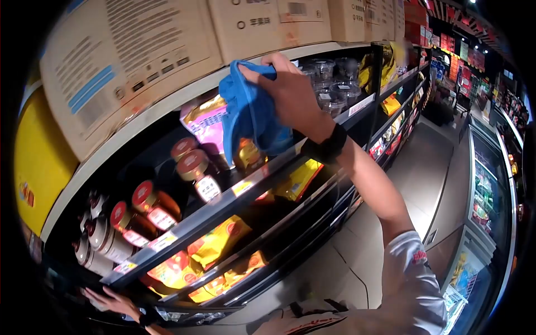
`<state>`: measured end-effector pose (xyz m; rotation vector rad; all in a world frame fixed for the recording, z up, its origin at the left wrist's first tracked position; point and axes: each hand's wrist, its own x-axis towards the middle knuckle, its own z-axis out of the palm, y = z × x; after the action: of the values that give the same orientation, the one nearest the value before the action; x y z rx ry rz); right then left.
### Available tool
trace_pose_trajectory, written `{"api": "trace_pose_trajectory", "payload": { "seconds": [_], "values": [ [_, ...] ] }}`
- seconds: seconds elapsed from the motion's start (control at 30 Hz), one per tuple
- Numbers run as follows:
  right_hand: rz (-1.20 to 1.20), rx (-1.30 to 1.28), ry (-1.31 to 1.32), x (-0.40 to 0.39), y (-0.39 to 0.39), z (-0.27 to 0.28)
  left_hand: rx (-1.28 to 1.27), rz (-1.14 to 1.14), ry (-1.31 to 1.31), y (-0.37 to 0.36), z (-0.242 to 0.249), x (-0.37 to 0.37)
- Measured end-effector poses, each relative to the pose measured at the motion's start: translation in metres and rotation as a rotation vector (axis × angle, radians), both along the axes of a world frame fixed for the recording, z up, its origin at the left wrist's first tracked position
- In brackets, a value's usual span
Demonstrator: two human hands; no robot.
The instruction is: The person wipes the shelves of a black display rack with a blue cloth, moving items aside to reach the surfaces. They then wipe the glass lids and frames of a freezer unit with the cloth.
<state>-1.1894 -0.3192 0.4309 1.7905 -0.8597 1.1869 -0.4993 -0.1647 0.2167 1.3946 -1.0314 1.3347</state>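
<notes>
My right hand (pixel 293 95) is closed round a blue cloth (pixel 251 109), which hangs down in front of the shelf's goods. Behind and beside the cloth are a purple-and-pink package (pixel 207 127) and a jar with amber contents (pixel 249 154). Left of it stand jars with reddish-brown lids (pixel 195 167). My left hand (pixel 109 301) is low at the left, by the lower end of the shelf, with its fingers spread and nothing visible in it. The dark shelf edge (pixel 212 215) runs between my two hands.
Cardboard boxes (pixel 139 61) sit on top of the shelving. White bottles (pixel 106 240) stand at the shelf's left end, clear plastic tubs (pixel 329 84) farther right. Yellow bags (pixel 220 240) fill the lower shelf. Across the tiled aisle (pixel 413 173) are glass-topped freezers (pixel 483 184).
</notes>
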Motion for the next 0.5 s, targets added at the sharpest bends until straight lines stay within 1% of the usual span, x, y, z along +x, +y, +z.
{"api": "trace_pose_trajectory", "payload": {
  "seconds": [0.03, 0.07, 0.13, 0.17, 0.2, 0.27, 0.3, 0.37, 0.43, 0.47, 0.5],
  "values": [
    [-0.012, 0.001, 0.003, -0.014, -0.006, -0.001, -0.012, 0.08, -0.005, 0.007, -0.001, -0.014],
    [-0.022, -0.001, 0.01, -0.027, -0.012, -0.002, -0.092, 0.101, -0.005, 0.007, -0.011, -0.016],
    [0.0, -0.023, -0.034, -0.062, -0.018, -0.001, -0.072, 0.108, -0.012, 0.016, -0.015, -0.041],
    [0.011, -0.033, -0.062, -0.08, -0.024, -0.002, -0.043, 0.139, -0.015, 0.016, -0.009, -0.067],
    [0.022, -0.039, -0.095, -0.098, -0.029, -0.004, -0.042, 0.123, -0.009, 0.012, -0.001, -0.095],
    [-0.029, -0.042, -0.125, -0.133, -0.035, -0.009, -0.049, 0.091, -0.007, -0.001, 0.021, -0.148],
    [-0.059, -0.053, -0.13, -0.152, -0.04, -0.01, -0.046, 0.067, -0.055, -0.007, 0.031, -0.169],
    [-0.074, -0.086, -0.151, -0.192, -0.051, -0.013, -0.066, -0.048, -0.036, -0.022, 0.049, -0.221],
    [-0.13, -0.074, -0.112, -0.229, -0.06, -0.016, -0.051, -0.118, -0.022, -0.028, 0.059, -0.276],
    [-0.157, -0.068, -0.089, -0.247, -0.064, -0.016, -0.038, -0.115, -0.045, -0.029, 0.062, -0.299],
    [-0.18, -0.119, -0.059, -0.255, -0.067, -0.021, -0.041, -0.107, -0.051, -0.031, 0.061, -0.32]
  ]
}}
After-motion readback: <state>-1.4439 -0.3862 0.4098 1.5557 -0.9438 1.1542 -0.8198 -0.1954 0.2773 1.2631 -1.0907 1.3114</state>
